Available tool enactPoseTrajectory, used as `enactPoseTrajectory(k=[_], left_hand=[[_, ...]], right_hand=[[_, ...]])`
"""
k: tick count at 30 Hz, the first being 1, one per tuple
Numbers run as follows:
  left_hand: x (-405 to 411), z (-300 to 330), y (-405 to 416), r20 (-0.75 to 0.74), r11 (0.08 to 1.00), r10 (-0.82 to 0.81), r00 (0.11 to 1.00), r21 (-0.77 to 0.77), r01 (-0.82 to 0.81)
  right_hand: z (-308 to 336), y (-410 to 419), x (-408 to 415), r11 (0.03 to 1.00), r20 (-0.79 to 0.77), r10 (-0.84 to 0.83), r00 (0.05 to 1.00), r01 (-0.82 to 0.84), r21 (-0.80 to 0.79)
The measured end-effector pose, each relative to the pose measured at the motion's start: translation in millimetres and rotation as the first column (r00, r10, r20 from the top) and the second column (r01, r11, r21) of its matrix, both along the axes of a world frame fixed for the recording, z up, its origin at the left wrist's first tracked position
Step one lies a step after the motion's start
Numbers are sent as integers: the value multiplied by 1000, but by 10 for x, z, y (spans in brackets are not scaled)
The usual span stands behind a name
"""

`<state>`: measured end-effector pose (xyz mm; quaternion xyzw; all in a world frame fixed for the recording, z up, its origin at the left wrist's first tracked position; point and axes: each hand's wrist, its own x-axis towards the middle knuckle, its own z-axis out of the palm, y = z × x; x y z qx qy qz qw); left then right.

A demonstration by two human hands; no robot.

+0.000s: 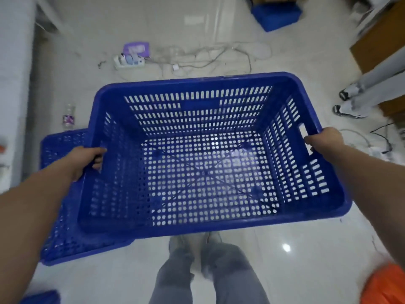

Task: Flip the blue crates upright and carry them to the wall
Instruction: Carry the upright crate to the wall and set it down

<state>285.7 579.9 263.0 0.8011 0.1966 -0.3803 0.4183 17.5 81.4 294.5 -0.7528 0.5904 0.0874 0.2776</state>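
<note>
One crate (203,163) upright and lifted, left hand (87,159) and right hand (324,139) gripping its handle slots; carry pending, second crate (63,194) still upside down on floor.

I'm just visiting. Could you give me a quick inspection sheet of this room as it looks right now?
Surface: glossy pale tiled floor.
Job's things: upright blue crate held up, empty; second blue crate on the floor, partly under it; third blue crate far off.
Clutter: plastic bottle, purple packet, orange bag.
Hands: left hand and right hand grip the crate's side handles.
Cables: power strip with loose white cables.
Surroundings: another person's legs.
</note>
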Motion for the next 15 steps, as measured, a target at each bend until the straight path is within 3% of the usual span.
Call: enactPoseTrajectory(k=[7,15], left_hand=[[92,1548,307,222,992,20,975,-124,8],[-46,2960,781,458,993,70,886,-116,-18]], right_hand=[[1425,357,166,995,133,72,989,-62,-75],[2667,801,279,979,289,163,943,-118,-167]])
